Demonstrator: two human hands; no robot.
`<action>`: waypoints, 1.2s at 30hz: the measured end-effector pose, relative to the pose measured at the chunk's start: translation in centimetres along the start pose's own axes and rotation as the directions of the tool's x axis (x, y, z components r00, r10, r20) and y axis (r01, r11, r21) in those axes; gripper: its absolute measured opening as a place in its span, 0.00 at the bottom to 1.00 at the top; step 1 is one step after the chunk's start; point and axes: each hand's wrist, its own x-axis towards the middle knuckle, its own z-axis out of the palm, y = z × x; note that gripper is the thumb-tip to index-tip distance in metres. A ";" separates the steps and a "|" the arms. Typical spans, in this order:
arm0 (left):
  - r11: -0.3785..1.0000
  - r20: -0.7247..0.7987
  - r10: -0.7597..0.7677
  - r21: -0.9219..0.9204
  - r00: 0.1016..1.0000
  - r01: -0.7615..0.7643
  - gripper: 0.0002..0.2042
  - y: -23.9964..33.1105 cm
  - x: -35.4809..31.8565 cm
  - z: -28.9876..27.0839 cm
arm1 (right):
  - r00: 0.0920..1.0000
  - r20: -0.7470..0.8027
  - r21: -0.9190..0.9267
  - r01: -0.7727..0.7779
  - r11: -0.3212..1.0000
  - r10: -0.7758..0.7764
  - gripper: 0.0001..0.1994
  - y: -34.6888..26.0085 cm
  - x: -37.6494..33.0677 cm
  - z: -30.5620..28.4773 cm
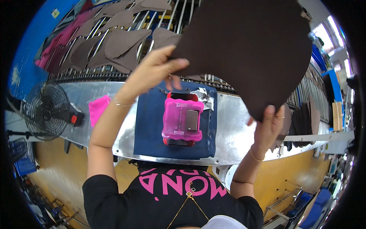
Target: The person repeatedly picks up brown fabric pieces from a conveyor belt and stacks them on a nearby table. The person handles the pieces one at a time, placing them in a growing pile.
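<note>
A large, flat, dark brown cut piece of sheet material [244, 45], leather or fabric, is held up in front of me at the upper right. My left hand [162, 68] pinches its left corner between thumb and fingers. Lower down, its pointed bottom end is gripped by my right hand [268, 124], thumb on the near face. Below the piece, on a dark blue mat [152, 126], lies a pink plastic holder [177, 118] with a grey metallic block in it. It sits over a red and black item, mostly covered. Crumpled silver foil or paper [205, 97] is beside it.
Behind the metal table [234, 141], a rack of bars [152, 23] carries several brown cut pieces [122, 44] and pink ones. A black fan [47, 110] stands at the left, near a pink cloth [99, 108]. More dark pieces [301, 126] hang at the right.
</note>
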 end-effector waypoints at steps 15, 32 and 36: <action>0.932 -0.373 0.062 0.355 0.926 0.081 0.05 1.4 -13.5 -7.5 | 0.838 0.538 -0.328 0.306 0.894 -0.089 0.06 4.0 -3.4 5.7; 0.438 0.466 0.131 0.764 0.875 -0.473 0.05 -2.8 -3.5 6.1 | 0.978 -0.012 -0.307 -0.204 0.930 0.210 0.18 3.4 -3.2 -13.4; 0.411 0.401 0.197 0.795 0.895 -0.446 0.07 -2.0 -1.5 7.1 | 0.962 -0.028 -0.462 -0.254 0.850 0.272 0.10 4.3 1.8 -14.8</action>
